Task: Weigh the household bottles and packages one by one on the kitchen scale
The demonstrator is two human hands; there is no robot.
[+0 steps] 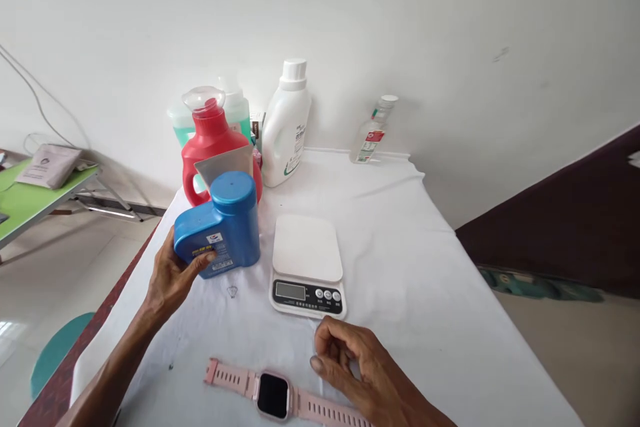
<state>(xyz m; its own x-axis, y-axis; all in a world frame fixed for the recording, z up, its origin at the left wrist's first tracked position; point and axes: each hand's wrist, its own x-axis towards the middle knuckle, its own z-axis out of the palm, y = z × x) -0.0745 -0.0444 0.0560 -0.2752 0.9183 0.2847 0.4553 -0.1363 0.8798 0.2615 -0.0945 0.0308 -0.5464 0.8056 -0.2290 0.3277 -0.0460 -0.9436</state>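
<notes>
My left hand [173, 277] grips a blue plastic bottle [235, 233] by its left side, thumb across the front label. The bottle has a round blue lid and appears upright on the white cloth. To its right lies a white digital kitchen scale [307, 250] with a bare platform and a dark, blank display [290, 291]. Just below the scale's front edge, my right hand [357, 363] is loosely curled, thumb apart from the index finger, holding nothing. Partly beneath that hand stretches a pink smartwatch [273, 395] with its strap laid flat.
Behind the blue bottle stand a red jug [210, 133] and green-liquid bottles [239, 110], partly hidden. A white detergent bottle [287, 123] and a clear glass bottle [374, 130] are near the wall. A green table [45, 190] and a teal stool [60, 353] are at left.
</notes>
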